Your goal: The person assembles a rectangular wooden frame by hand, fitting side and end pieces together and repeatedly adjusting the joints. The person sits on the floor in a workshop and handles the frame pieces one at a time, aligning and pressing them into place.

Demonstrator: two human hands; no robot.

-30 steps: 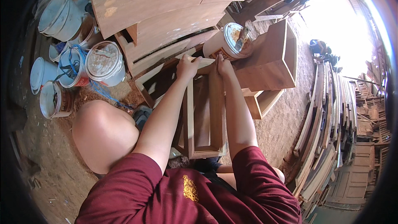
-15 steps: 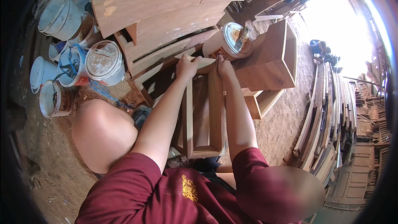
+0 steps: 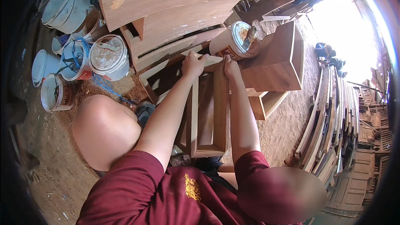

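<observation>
A bare wooden drawer (image 3: 194, 118), open side up, lies between my forearms, its near end close to my lap. My left hand (image 3: 193, 65) is closed on the left corner of its far end. At the right corner of that end, my right hand (image 3: 231, 66) grips the rim with the thumb on top. Just beyond the hands is a large wooden cabinet (image 3: 166, 6), with an open frame low down (image 3: 153, 86) beside the drawer's left side. My fingers' undersides are hidden by the wood.
A white lidded bucket (image 3: 221, 45) with a brush (image 3: 249, 37) on top stands past my right hand. Two more drawers (image 3: 268, 66) are stacked to the right. Several buckets (image 3: 109, 58) crowd the left, with blue string (image 3: 104, 85). Long planks (image 3: 325, 112) lie far right.
The whole view has shifted slightly, moving the surroundings a little to the right in the picture. Both hands keep their hold on the drawer, which has barely moved.
</observation>
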